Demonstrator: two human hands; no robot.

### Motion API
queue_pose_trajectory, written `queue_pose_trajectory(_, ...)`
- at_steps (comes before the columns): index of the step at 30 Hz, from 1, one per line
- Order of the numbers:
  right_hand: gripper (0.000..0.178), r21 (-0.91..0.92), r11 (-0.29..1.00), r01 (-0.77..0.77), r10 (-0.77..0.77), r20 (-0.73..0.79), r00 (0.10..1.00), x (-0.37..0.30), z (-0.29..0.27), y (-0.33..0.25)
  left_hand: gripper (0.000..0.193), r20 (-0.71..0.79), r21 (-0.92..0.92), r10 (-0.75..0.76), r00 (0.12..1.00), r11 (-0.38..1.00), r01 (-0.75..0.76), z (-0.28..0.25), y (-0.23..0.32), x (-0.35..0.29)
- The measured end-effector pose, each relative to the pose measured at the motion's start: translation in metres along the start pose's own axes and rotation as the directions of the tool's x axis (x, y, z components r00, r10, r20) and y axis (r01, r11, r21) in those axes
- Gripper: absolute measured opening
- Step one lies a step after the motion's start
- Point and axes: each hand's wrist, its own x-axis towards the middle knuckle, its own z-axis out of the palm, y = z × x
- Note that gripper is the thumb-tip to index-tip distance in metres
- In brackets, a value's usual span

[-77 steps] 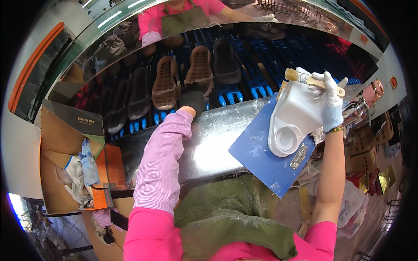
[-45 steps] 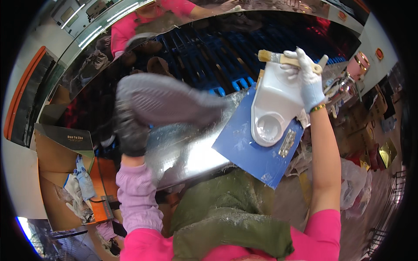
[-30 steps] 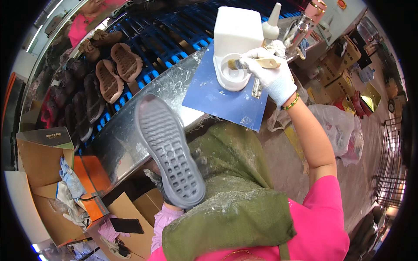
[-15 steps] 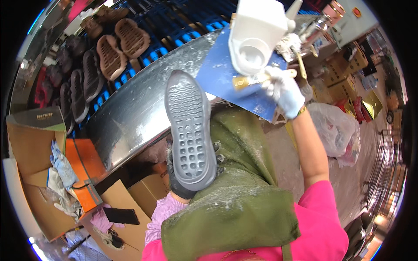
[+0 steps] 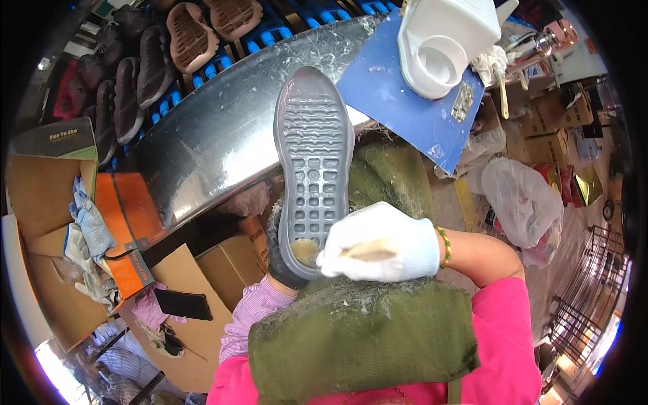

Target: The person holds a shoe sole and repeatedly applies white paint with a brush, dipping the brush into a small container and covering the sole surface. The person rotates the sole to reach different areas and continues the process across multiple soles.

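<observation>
A grey shoe sole with a grid of square hollows lies across my lap, its toe end pointing away from me. My left hand, in a dark glove, grips it from underneath at the near end; most of those fingers are hidden by the sole. My right hand, in a white glove, is closed round a paintbrush. Its bristles touch the near end of the sole's hollowed face. Beyond, a white plastic dispenser with a round cup stands on a blue board.
A metal bench runs in front of me. Dark and brown soles sit on a blue rack at the far left. Open cardboard boxes with gloves stand at left, a phone near them. A plastic bag lies at right.
My right hand has brought the brush from beside the white dispenser down to the near end of the sole. My left hand still holds the sole, and the whole view has shifted slightly.
</observation>
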Motion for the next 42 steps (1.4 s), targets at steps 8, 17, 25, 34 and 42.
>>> queue_pose_trajectory(8,0.008,-0.405,0.909,-0.103,-0.151,-0.548,0.823,0.071,-0.019,0.066,0.056,0.014,-0.957,-0.128,0.992,0.287,0.051,0.025,0.039,0.001)
queue_pose_trajectory(17,0.009,0.206,0.971,-0.123,0.214,-0.517,0.829,0.027,-0.001,0.030,0.045,-0.089,-0.879,-0.184,0.979,0.476,0.010,0.026,0.044,0.003)
queue_pose_trajectory(25,0.007,0.180,0.970,-0.165,0.225,-0.391,0.893,-0.002,0.001,0.004,0.050,0.011,-0.825,-0.003,1.000,0.565,0.011,0.015,0.026,0.009)
queue_pose_trajectory(34,0.009,0.602,0.754,-0.265,0.565,-0.387,0.728,-0.003,0.009,0.022,0.054,-0.050,-0.722,0.013,0.999,0.691,-0.046,0.024,0.028,0.039)
queue_pose_trajectory(42,0.017,0.268,0.939,-0.216,0.344,-0.706,0.618,-0.023,-0.054,-0.006,0.055,-0.014,-0.883,-0.116,0.993,0.467,0.042,0.028,0.040,0.047)
